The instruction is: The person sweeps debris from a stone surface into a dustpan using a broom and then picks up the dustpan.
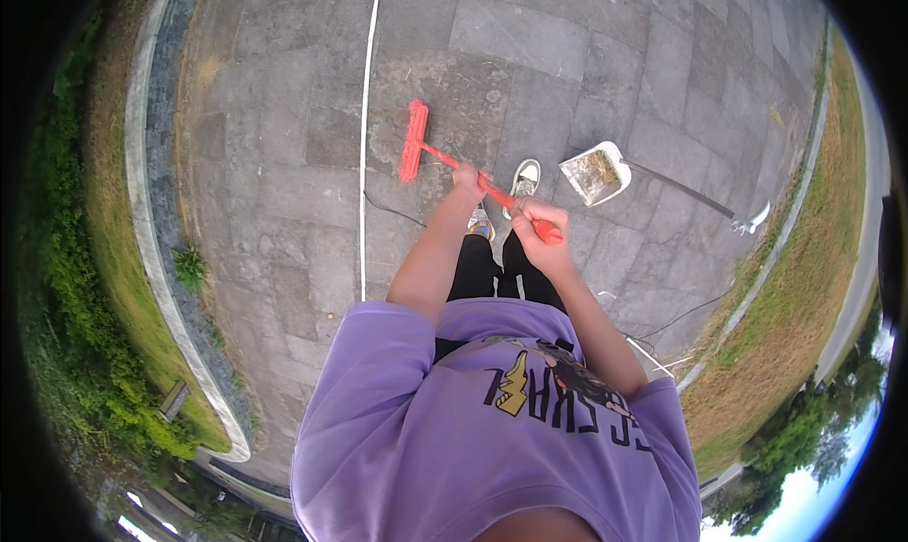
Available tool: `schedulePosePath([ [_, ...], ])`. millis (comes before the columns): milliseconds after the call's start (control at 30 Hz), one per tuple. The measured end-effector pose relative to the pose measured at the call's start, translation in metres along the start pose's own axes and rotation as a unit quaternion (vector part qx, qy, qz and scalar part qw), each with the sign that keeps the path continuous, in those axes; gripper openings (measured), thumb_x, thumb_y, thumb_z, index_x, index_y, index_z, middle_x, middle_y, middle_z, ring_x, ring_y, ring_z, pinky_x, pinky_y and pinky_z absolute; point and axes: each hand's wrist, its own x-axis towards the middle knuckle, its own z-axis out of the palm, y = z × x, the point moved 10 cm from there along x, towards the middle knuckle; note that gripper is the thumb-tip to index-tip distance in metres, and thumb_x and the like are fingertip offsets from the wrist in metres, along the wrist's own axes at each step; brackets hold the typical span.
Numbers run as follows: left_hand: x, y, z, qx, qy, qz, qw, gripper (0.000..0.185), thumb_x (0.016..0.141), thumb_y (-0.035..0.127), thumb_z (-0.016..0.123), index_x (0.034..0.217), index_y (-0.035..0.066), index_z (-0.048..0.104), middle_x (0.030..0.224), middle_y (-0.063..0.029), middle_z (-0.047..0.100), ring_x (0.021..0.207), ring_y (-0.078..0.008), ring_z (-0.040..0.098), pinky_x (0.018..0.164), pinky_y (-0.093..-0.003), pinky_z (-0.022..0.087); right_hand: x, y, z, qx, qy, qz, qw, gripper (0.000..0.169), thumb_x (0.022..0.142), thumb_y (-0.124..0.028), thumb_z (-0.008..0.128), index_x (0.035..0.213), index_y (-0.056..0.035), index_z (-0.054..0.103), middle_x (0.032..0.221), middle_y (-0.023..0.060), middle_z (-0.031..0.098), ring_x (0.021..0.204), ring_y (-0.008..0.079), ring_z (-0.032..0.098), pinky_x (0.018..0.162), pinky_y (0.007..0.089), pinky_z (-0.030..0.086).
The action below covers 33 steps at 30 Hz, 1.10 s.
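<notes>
A red broom (415, 141) with a long handle reaches from its head on the paving at upper left to my two hands. My left hand (469, 178) is closed around the lower part of the handle. Near the handle's top end, my right hand (543, 231) grips it, and the red tip sticks out past the fist. To the right of my shoes, a white long-handled dustpan (596, 175) lies on the paving with dry brown debris in it. Its grey pole points to the lower right and ends in a white grip.
Grey stone paving (284, 223) surrounds my feet. A white line (366, 102) runs along it on the left, with a thin black cable (394, 209) beside my foot. A stone kerb (145, 187) edges the left side, and dry grass (801, 258) borders the right.
</notes>
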Motion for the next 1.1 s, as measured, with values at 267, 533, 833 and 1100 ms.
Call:
schedulePosePath([
  [267, -0.101, -0.061, 0.081, -0.078, 0.018, -0.04, 0.996, 0.009, 0.094, 0.007, 0.037, 0.101, 0.009, 0.041, 0.07, -0.0101, 0.044, 0.05, -0.0195, 0.046, 0.043, -0.0353, 0.042, 0.002, -0.073, -0.065, 0.047, -0.003, -0.022, 0.999, 0.032, 0.083, 0.013, 0.053, 0.06, -0.001, 0.034, 0.062, 0.0041, 0.043, 0.06, 0.0155, 0.043, 0.064, 0.0323, 0.042],
  [533, -0.019, 0.007, 0.001, -0.124, 0.049, 0.039, 0.99, 0.007, 0.093, 0.007, 0.036, 0.099, 0.009, 0.039, 0.072, -0.0094, 0.043, 0.053, -0.0203, 0.045, 0.045, -0.0362, 0.044, 0.033, -0.016, -0.005, 0.041, -0.142, -0.035, 0.988, 0.03, 0.082, 0.01, 0.058, 0.062, 0.0006, 0.038, 0.061, 0.0064, 0.043, 0.06, 0.0193, 0.047, 0.066, 0.0335, 0.045],
  [833, -0.009, -0.067, 0.15, -0.239, 0.02, 0.02, 0.971, 0.005, 0.093, 0.004, 0.036, 0.096, 0.007, 0.039, 0.07, -0.0107, 0.042, 0.051, -0.0206, 0.044, 0.044, -0.0371, 0.044, 0.11, -0.03, -0.089, -0.088, -0.254, -0.03, 0.963, 0.031, 0.076, 0.012, 0.058, 0.062, -0.0007, 0.033, 0.062, 0.0067, 0.047, 0.059, 0.0157, 0.046, 0.056, 0.0291, 0.037],
  [1100, -0.07, -0.047, 0.271, -0.319, -0.045, 0.044, 0.946, 0.007, 0.092, 0.004, 0.035, 0.098, 0.006, 0.039, 0.072, -0.0104, 0.043, 0.053, -0.0211, 0.044, 0.048, -0.0376, 0.045, 0.168, -0.119, -0.136, -0.003, -0.266, -0.079, 0.961, 0.031, 0.077, 0.016, 0.052, 0.06, -0.0016, 0.033, 0.06, 0.0043, 0.042, 0.057, 0.0167, 0.042, 0.063, 0.0332, 0.042],
])
